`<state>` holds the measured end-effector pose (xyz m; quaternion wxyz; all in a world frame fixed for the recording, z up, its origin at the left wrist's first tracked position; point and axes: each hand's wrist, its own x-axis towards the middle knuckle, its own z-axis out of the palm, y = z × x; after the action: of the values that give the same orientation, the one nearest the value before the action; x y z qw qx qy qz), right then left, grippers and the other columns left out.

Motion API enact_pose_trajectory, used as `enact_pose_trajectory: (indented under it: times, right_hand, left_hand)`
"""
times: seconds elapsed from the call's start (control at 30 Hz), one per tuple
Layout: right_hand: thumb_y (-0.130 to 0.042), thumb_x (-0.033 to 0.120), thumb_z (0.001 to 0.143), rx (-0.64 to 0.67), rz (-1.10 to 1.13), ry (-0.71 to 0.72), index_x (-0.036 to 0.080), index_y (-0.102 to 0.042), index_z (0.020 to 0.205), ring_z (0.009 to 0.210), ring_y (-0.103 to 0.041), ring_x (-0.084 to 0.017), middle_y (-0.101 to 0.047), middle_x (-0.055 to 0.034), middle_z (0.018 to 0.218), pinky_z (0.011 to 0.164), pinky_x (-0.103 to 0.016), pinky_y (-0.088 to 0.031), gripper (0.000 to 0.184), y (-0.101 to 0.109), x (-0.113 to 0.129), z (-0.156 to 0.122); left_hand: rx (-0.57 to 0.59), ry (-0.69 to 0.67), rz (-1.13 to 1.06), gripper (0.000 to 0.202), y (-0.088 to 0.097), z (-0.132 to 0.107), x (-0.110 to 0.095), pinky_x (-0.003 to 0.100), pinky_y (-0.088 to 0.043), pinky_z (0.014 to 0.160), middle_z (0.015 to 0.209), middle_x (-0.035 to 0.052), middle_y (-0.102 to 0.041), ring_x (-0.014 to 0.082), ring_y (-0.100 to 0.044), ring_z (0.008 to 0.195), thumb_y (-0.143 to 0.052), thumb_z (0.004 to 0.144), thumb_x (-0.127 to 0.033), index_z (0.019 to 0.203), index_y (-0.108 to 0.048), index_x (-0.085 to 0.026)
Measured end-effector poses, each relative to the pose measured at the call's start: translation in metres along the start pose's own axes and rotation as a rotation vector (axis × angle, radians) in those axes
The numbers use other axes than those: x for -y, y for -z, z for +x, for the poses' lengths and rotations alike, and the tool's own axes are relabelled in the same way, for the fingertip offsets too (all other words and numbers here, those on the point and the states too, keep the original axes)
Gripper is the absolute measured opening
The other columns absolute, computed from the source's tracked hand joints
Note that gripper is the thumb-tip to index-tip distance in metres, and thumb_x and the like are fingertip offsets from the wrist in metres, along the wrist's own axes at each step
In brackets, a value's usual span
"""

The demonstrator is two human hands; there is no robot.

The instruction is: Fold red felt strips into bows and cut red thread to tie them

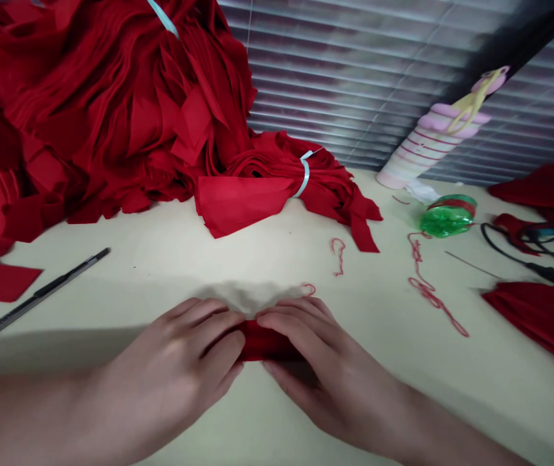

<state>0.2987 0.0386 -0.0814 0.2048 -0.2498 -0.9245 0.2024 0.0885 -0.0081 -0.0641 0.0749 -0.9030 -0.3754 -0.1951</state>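
Observation:
Between my two hands lies a narrow piece of red cloth (257, 342), low over the pale table (170, 285). My left hand (184, 356) is closed on its left end, with the fingertips and thumb pressed together. On the right part, my right hand (313, 353) grips the cloth, fingers along the far edge and thumb at the near edge. Both ends of the piece are hidden under the hands. Just beyond the right fingers, a short bit of red thread (309, 288) sits on the tabletop, and another red thread (338, 257) curls farther back.
A large heap of red cloth strips (112, 110) fills the back left, beside a tied bundle (277, 188). At left lies a dark, slim rod-like tool (39, 298). Rightward are a green plastic-wrapped roll (448, 215), tangled red thread (432, 294), black cable (543, 265) and more red cloth (543, 314).

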Motion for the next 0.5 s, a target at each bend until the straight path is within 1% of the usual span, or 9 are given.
enact_pose_trajectory:
  times: [0.1,0.17,0.3,0.4,0.5]
  right_hand:
    - [-0.052,0.019,0.085,-0.012,-0.004,0.008,0.017,-0.044,0.114,0.105,-0.048,-0.016,-0.057,-0.0042,0.110,0.102,-0.038,-0.028,0.031,0.000,0.000,0.002]
    - [-0.052,0.021,0.085,-0.013,-0.020,0.036,0.017,-0.046,0.115,0.104,-0.049,-0.017,-0.058,-0.0049,0.110,0.100,-0.038,-0.030,0.031,0.001,0.000,0.003]
    - [-0.048,0.020,0.088,-0.010,-0.088,0.077,0.018,-0.055,0.107,0.101,-0.050,-0.018,-0.060,-0.0048,0.104,0.096,-0.039,-0.033,0.021,0.002,0.001,0.004]
    - [-0.045,0.019,0.090,-0.011,-0.123,0.084,0.018,-0.060,0.102,0.100,-0.051,-0.019,-0.061,-0.0050,0.101,0.094,-0.039,-0.034,0.019,0.001,0.002,0.004]
    - [-0.042,0.018,0.091,-0.042,-0.128,0.089,0.017,-0.061,0.102,0.099,-0.050,-0.019,-0.062,-0.0062,0.100,0.093,-0.039,-0.035,0.022,-0.002,0.002,0.004]
  left_hand:
    - [-0.005,0.030,-0.029,0.037,0.000,0.001,0.001,0.035,-0.048,0.076,0.089,0.0029,-0.066,0.0168,-0.059,0.081,-0.029,0.094,-0.016,0.094,-0.066,-0.016]
    - [-0.006,0.020,-0.039,0.038,0.001,0.002,0.002,0.034,-0.049,0.075,0.088,0.0026,-0.066,0.0165,-0.058,0.079,-0.029,0.095,-0.017,0.093,-0.066,-0.016]
    - [0.000,-0.023,-0.029,0.040,0.001,0.001,0.002,0.035,-0.048,0.074,0.086,0.0032,-0.066,0.0176,-0.058,0.079,-0.027,0.094,-0.013,0.092,-0.067,-0.017]
    - [0.029,-0.030,0.000,0.036,-0.002,-0.004,0.001,0.039,-0.047,0.081,0.091,0.0060,-0.065,0.0195,-0.058,0.087,-0.030,0.090,-0.008,0.095,-0.066,-0.015]
    - [0.071,-0.072,0.047,0.031,-0.005,-0.008,0.001,0.042,-0.043,0.090,0.103,0.0107,-0.063,0.0233,-0.055,0.099,-0.037,0.085,-0.007,0.101,-0.064,-0.011]
